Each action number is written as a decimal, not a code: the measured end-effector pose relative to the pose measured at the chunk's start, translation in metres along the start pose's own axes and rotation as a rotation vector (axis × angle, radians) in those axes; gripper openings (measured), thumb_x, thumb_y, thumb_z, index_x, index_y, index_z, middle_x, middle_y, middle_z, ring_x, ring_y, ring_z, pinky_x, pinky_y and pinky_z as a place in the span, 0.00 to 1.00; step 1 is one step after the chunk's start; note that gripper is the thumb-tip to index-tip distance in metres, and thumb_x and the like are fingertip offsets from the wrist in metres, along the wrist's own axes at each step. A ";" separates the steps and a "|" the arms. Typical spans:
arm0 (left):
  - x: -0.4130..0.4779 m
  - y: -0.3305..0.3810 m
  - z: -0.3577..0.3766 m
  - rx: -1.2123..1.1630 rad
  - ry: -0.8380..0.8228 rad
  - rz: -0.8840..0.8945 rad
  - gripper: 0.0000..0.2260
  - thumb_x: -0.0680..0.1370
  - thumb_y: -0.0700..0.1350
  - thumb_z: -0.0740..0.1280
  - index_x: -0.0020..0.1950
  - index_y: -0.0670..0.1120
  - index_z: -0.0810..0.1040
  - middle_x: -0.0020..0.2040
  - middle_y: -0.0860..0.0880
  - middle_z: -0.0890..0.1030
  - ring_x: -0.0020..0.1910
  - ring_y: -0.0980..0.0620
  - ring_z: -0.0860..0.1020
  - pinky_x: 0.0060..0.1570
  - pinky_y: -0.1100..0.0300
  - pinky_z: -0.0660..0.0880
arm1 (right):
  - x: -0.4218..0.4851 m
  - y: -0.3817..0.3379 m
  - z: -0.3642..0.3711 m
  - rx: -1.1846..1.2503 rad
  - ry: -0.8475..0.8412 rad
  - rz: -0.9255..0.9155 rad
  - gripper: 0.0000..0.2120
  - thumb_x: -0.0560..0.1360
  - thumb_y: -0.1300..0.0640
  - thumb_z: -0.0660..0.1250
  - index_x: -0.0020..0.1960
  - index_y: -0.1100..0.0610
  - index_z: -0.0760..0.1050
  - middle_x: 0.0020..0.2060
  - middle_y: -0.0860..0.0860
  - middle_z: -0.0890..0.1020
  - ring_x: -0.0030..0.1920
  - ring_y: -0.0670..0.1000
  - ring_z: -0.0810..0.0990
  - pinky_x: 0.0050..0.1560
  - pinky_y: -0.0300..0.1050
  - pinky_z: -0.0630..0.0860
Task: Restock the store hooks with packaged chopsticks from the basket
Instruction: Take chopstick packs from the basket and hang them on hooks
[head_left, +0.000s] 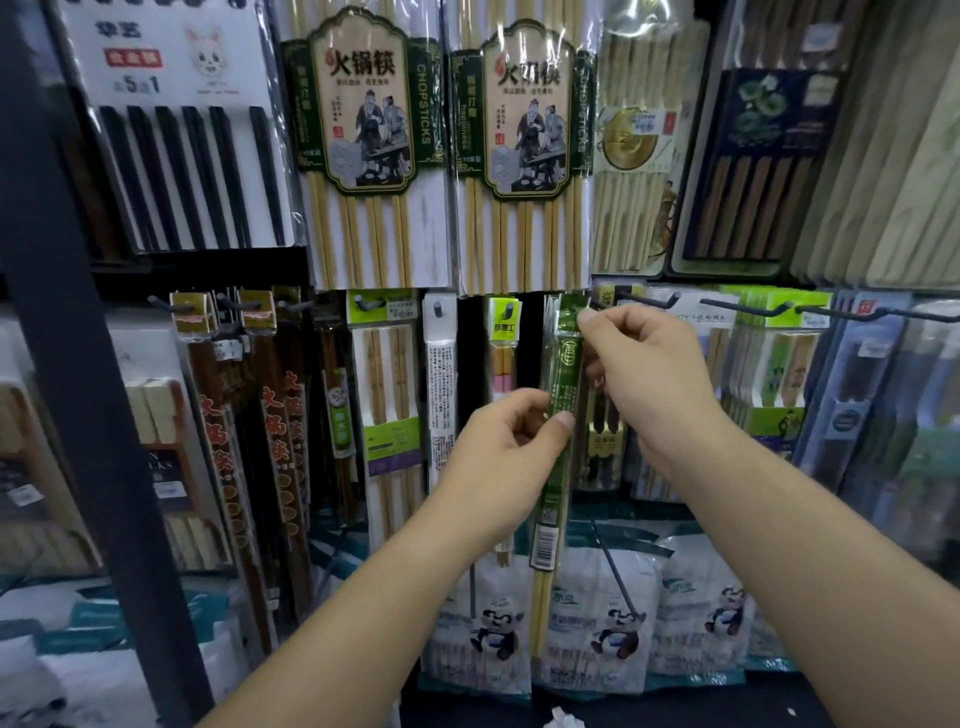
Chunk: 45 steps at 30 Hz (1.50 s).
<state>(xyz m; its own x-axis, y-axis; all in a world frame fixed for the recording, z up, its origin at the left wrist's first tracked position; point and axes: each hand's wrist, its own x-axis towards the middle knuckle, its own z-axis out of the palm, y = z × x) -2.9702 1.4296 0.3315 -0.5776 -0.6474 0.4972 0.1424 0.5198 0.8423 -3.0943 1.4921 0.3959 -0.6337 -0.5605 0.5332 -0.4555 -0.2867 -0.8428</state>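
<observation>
A slim green pack of bamboo chopsticks (560, 415) hangs upright in front of the middle row of the display. My right hand (649, 374) pinches the pack's top tab, level with a dark hook (605, 304) just to its right. My left hand (511, 452) grips the pack around its middle, thumb on the front. The pack's lower end, with a barcode label and bare stick tips, hangs free below my left hand. The basket is out of view.
Large hot-pot chopstick packs (363, 150) hang in the row above. Bare hooks (748, 307) stick out to the right. A dark shelf post (78, 364) runs down the left. Panda-printed bags (613, 623) fill the bottom row, where another hook (618, 577) juts out.
</observation>
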 end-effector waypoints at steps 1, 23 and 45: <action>0.002 0.001 0.002 -0.009 0.015 0.005 0.02 0.81 0.49 0.69 0.54 0.54 0.79 0.40 0.49 0.78 0.38 0.55 0.76 0.42 0.55 0.76 | 0.002 0.000 0.001 -0.004 0.010 0.003 0.14 0.80 0.51 0.68 0.39 0.57 0.79 0.30 0.52 0.75 0.32 0.47 0.73 0.36 0.42 0.70; 0.005 0.011 0.005 0.767 0.095 0.209 0.08 0.85 0.53 0.60 0.55 0.51 0.72 0.45 0.52 0.77 0.42 0.50 0.77 0.38 0.52 0.75 | -0.002 0.031 -0.002 -0.099 0.059 -0.115 0.06 0.78 0.50 0.71 0.44 0.51 0.80 0.34 0.45 0.81 0.35 0.39 0.77 0.37 0.33 0.73; 0.060 -0.004 0.050 -0.336 0.158 -0.280 0.25 0.86 0.58 0.55 0.83 0.58 0.58 0.79 0.55 0.66 0.68 0.62 0.63 0.64 0.62 0.59 | -0.005 0.102 0.012 -0.103 -0.499 -0.072 0.29 0.86 0.47 0.52 0.82 0.41 0.41 0.78 0.32 0.52 0.69 0.20 0.52 0.68 0.21 0.54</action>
<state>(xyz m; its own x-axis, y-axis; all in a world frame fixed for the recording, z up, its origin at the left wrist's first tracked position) -3.0453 1.4165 0.3475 -0.5054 -0.8274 0.2449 0.2660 0.1206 0.9564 -3.1304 1.4563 0.3063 -0.2345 -0.8519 0.4682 -0.5619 -0.2743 -0.7804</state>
